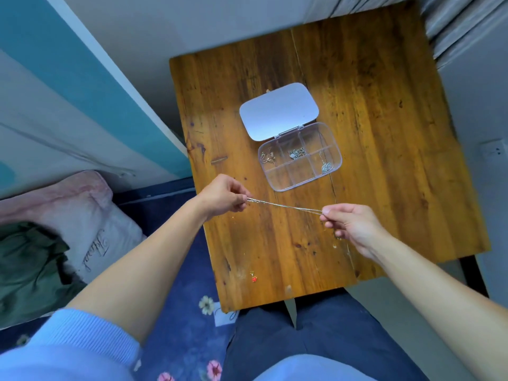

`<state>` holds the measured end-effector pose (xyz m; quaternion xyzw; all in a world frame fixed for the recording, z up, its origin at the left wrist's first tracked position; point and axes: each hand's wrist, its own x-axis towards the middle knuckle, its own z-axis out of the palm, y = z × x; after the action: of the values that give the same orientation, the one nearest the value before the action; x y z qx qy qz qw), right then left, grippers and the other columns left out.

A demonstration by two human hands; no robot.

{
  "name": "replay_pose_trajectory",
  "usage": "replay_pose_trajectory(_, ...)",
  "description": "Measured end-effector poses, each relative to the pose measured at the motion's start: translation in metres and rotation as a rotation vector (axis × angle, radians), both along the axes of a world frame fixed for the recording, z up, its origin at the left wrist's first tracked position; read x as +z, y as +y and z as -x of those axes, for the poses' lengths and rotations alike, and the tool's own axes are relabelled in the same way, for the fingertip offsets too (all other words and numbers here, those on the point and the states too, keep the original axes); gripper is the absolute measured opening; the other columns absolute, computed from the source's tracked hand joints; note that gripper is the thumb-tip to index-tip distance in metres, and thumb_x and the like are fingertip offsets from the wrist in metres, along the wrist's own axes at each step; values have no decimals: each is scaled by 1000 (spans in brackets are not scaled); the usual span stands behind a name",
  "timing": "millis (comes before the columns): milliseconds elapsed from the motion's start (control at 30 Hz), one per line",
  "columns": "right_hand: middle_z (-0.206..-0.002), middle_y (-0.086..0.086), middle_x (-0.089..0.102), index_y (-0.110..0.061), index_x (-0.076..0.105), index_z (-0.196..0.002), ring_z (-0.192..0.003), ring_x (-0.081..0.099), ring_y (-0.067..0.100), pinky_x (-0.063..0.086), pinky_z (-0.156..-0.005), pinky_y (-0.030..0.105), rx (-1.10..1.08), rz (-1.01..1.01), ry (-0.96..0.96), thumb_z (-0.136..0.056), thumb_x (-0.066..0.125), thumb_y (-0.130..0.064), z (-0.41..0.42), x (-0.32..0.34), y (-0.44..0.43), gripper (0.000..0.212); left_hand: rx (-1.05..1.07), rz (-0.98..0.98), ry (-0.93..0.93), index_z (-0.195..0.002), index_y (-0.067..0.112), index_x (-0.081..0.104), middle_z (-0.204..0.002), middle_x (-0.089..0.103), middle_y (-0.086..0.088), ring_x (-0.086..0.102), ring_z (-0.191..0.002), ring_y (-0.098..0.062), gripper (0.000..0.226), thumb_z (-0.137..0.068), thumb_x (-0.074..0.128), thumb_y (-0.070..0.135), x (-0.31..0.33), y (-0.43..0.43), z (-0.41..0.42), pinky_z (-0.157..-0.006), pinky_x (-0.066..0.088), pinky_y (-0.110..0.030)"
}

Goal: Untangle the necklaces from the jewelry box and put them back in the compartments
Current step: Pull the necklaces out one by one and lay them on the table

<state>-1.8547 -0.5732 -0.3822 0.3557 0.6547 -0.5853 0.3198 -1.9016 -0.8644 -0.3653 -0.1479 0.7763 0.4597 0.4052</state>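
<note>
A clear plastic jewelry box lies open on the wooden table, its white lid folded back. Three of its compartments hold jewelry: a gold piece at the left, a silver tangle in the middle, a silver pendant chain at the right. In front of the box, a thin silver necklace is stretched taut between my hands above the table. My left hand pinches its left end. My right hand pinches its right end.
A small red charm lies near the table's front edge. Left of the table is a bed with a blue floral cover, a pink pillow and green cloth. My legs sit under the table's front edge.
</note>
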Motion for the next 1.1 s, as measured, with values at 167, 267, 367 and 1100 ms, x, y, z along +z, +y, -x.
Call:
replay_pose_trajectory(167, -75, 10, 76, -7, 75, -76, -60, 69, 12, 46, -45, 17, 163, -27, -30, -82, 73, -6, -52, -14, -34, 7, -77, 234, 202, -93, 5, 74, -85, 70, -6, 67, -82, -18, 8, -85, 70, 6, -21, -5, 1, -68, 54, -25)
replay_pose_trajectory(267, -67, 4, 74, -11, 74, -67, -58, 67, 13, 45, -47, 20, 258, -82, -34, -77, 77, -9, -76, -26, -58, 11, -133, 348, 298, -93, 7, 76, -95, 72, -9, 67, -92, -20, 9, -84, 71, 7, -37, 2, 3, -80, 55, -32)
replay_pose_trajectory(367, -66, -4, 71, -18, 72, -62, -65, 64, 12, 47, -60, 25, 370, -202, -9, -75, 81, -19, -91, -40, -79, 16, -187, 408, 347, -91, 8, 76, -102, 72, -13, 66, -101, -24, 10, -83, 70, 7, -52, 10, 5, -84, 54, -33)
replay_pose_trajectory(1100, -71, -3, 65, -26, 68, -71, -81, 64, 27, 50, -70, 34, 503, -713, 349, -80, 72, -28, 59, -9, -9, 11, 238, 247, 232, -100, 7, 62, -101, 71, -18, 67, -93, -38, 25, -92, 60, 31, -53, 61, 33, -84, 55, -46)
